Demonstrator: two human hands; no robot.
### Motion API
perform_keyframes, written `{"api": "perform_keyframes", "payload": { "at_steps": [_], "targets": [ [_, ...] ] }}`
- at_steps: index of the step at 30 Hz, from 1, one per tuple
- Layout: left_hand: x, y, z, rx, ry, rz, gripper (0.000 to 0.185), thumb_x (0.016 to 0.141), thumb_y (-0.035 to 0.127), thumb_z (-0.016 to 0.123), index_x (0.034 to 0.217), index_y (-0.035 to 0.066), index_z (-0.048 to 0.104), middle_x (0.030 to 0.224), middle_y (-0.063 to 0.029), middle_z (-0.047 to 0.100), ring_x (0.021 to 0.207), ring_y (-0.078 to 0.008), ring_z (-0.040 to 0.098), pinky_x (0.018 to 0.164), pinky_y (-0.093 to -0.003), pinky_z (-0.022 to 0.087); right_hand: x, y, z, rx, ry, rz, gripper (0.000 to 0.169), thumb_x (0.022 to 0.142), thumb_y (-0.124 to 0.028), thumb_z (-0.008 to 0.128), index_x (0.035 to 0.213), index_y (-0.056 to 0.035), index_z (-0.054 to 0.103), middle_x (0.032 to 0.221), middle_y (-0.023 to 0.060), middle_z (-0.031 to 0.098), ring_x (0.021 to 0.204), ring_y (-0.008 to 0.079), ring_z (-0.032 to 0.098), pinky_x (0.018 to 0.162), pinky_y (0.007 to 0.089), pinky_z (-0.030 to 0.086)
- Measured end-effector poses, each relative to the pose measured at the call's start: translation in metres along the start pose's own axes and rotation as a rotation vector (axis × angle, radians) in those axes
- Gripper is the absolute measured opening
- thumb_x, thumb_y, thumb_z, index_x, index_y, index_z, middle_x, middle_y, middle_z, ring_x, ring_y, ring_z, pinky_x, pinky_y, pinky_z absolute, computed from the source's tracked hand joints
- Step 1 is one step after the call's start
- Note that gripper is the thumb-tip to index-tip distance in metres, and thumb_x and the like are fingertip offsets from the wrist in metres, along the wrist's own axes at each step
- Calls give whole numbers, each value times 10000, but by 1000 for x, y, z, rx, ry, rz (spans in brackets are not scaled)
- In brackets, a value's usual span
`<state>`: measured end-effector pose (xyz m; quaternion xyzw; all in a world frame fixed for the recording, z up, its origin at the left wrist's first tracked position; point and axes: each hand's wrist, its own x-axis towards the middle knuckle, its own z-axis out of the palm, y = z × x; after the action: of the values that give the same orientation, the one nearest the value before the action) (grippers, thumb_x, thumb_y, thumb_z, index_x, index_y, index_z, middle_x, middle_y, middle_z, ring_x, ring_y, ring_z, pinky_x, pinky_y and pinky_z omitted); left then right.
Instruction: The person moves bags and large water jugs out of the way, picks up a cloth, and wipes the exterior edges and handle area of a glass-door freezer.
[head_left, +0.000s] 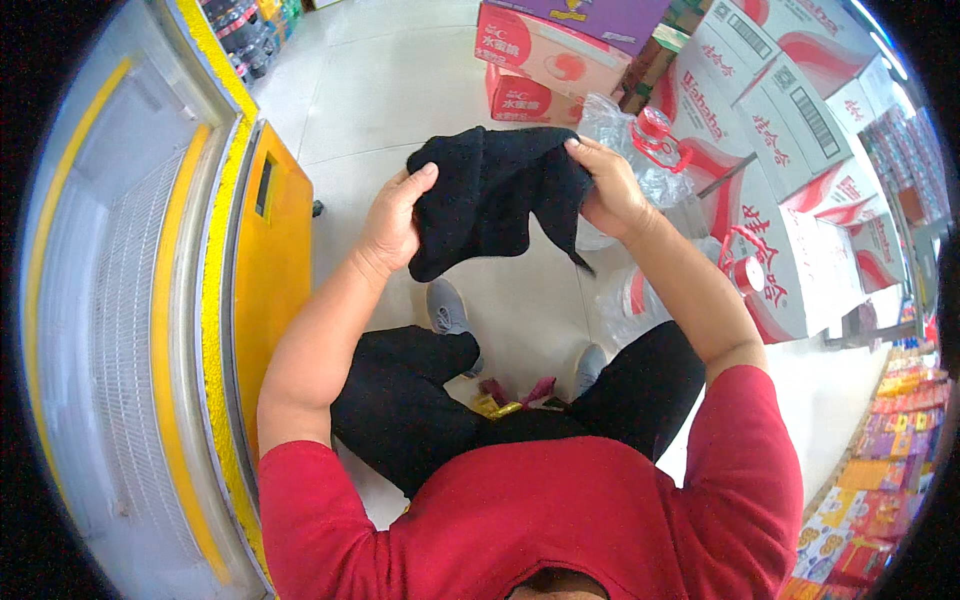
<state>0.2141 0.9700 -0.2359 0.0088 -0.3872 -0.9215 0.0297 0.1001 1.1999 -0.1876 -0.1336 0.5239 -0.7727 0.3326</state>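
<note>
A black cloth (502, 199) is stretched between my two hands, above the floor and in front of my knees. My left hand (397, 221) grips its left edge, thumb on top and the fingers hidden behind. At the opposite upper corner, my right hand (611, 184) pinches the fabric between thumb and fingers. The cloth's lower edge hangs loose, and a narrow pointed end droops near my right hand. Beneath it I see one grey shoe (448, 307), with part of the other shoe (590, 367) beside my right leg.
On my left stands a yellow-trimmed display cooler (142, 322) with a wire rack and a yellow panel (274, 232). Stacked printed cartons (780, 135) and clear plastic jugs (645, 292) with red caps are on the right. Pink cartons (536, 94) stand ahead; packaged goods (877, 480) line the lower right.
</note>
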Motion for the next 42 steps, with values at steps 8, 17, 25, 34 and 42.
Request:
{"api": "perform_keyframes", "payload": {
  "at_steps": [8, 17, 25, 34, 42],
  "targets": [
    [8, -8, -11, 203, -108, 68, 614, 860, 299, 644, 1339, -3, 406, 1320, -105, 496, 1215, -205, 459, 1073, -357, 291, -7, -9, 12, 327, 218, -9, 427, 895, -383, 504, 1107, -31, 620, 1056, 153, 653, 956, 321, 622, 888, 474, 468],
    [-7, -30, -15, 405, -84, 49, 642, 814, 270, 697, 1328, 17, 405, 1254, -83, 519, 1163, -229, 493, 1018, -367, 362, 22, 38, 46, 263, -7, 2, 387, 887, -312, 541, 1122, -6, 580, 994, 134, 641, 846, 244, 620, 773, 338, 485],
    [-43, 61, -58, 73, 544, 134, 295, 778, 215, 652, 995, 16, 637, 994, -146, 659, 886, -260, 644, 840, -392, 529, 46, 35, 91, -148, -323, 101, 377, 870, -344, 595, 1117, -59, 578, 1112, 86, 593, 1019, 201, 541, 913, 380, 414],
    [-51, 46, 3, 24, 211, 258, 295, 807, 152, 534, 1040, -21, 582, 993, -138, 633, 869, -239, 638, 822, -365, 526, 30, 45, 104, -480, -669, 98, 1095, 623, -308, 849, 1431, 7, 181, 1368, 190, 386, 1294, 293, 358, 1101, 418, 252],
    [-100, 58, 6, 108, 338, 382, 324, 854, 227, 570, 1098, 14, 595, 1070, -123, 648, 1002, -258, 610, 941, -401, 461, 64, 67, 99, -348, -712, 62, 475, 847, -352, 648, 1149, 2, 556, 982, 98, 638, 876, 176, 608, 739, 322, 503]
  ]
}}
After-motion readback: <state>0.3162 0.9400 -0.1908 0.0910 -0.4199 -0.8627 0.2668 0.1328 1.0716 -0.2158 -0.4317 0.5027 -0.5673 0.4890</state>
